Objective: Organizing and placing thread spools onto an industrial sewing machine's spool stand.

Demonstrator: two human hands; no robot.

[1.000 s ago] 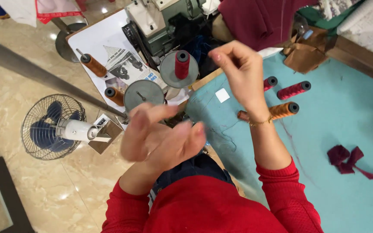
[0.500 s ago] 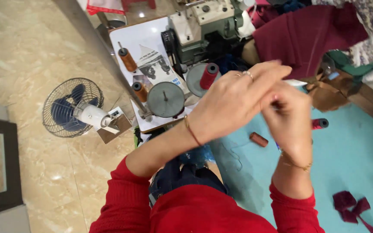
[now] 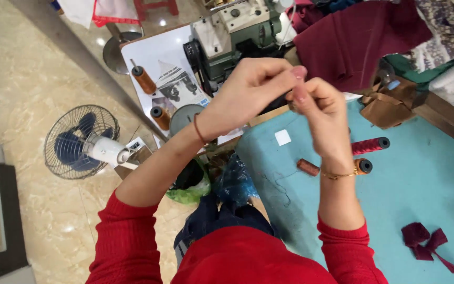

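Left hand: the left hand [image 3: 248,89] is raised above the edge of the surface, fingers curled, thumb and forefinger pinched together at the tip.
Right hand: the right hand [image 3: 321,113] meets it fingertip to fingertip, also pinched; whatever lies between the hands is too fine to make out.
Nearest spools: a dark red thread spool [image 3: 370,145] lies on its side just beside the right wrist; a brown spool [image 3: 308,166] lies partly hidden behind that wrist.
Surface: a teal surface [image 3: 421,194] carries the spools, a small white square [image 3: 282,138] and maroon fabric scraps [image 3: 426,241].
Behind the hands: a green sewing machine [image 3: 237,26] and maroon cloth [image 3: 358,37].
Floor: a small fan [image 3: 82,142] stands on the tiles.
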